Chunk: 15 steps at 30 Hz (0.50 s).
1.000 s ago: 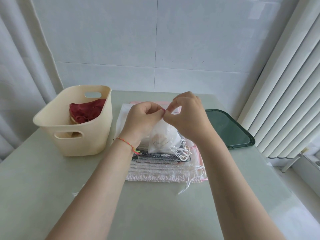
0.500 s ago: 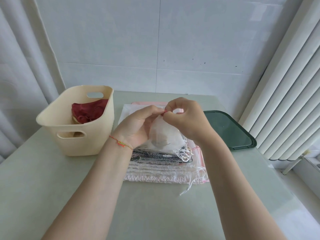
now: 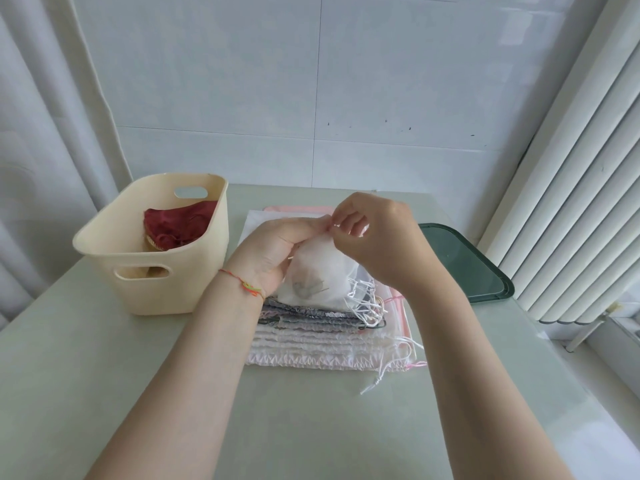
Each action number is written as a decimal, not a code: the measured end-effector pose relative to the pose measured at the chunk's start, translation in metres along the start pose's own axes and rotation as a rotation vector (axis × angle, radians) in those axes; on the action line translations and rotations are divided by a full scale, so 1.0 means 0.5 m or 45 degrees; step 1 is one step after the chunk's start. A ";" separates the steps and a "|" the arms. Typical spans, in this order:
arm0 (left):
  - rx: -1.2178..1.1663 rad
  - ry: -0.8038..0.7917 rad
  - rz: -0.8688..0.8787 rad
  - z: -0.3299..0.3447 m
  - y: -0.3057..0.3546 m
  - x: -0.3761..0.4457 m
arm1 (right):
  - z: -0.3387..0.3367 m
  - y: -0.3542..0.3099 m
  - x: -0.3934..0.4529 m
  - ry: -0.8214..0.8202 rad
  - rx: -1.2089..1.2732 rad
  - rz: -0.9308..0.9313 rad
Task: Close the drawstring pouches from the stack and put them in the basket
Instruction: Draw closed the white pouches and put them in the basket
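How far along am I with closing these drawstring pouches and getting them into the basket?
Done: a dark red pouch lies in the cream plastic basket, with something tan beneath it. In hand: the left hand grips a sheer white pouch while the right hand pinches at its gathered neck. Left: the flat stack of white, grey and pink pouches on the table, all still open.

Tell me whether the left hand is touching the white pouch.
Touching. In the head view the left hand wraps round the gathered neck of the white pouch, with no gap between them.
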<state>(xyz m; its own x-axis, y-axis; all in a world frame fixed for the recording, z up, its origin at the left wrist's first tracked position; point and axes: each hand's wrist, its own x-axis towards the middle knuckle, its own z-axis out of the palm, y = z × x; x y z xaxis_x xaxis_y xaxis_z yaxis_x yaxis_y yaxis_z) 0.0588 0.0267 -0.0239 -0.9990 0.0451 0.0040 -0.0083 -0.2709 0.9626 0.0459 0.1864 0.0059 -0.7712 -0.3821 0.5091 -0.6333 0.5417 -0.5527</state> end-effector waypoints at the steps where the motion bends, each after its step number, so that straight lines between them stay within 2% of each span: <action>1: 0.045 0.024 0.005 0.000 0.000 0.000 | -0.001 0.001 0.000 -0.011 -0.026 0.004; 4: 0.199 0.070 -0.008 -0.005 0.000 -0.002 | -0.004 0.003 0.000 -0.081 -0.075 0.030; 8: 0.344 -0.003 -0.002 -0.011 -0.001 -0.002 | -0.007 0.014 -0.001 -0.140 -0.142 0.067; 15: 0.484 0.131 0.105 -0.003 -0.029 0.017 | 0.020 0.043 0.003 0.142 -0.316 0.066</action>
<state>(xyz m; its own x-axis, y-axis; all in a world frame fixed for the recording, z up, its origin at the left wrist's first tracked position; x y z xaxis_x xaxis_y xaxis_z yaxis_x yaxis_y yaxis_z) 0.0504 0.0293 -0.0380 -0.9950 -0.0635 0.0767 0.0697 0.1064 0.9919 0.0307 0.1898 -0.0120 -0.7814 -0.2716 0.5619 -0.5474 0.7305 -0.4082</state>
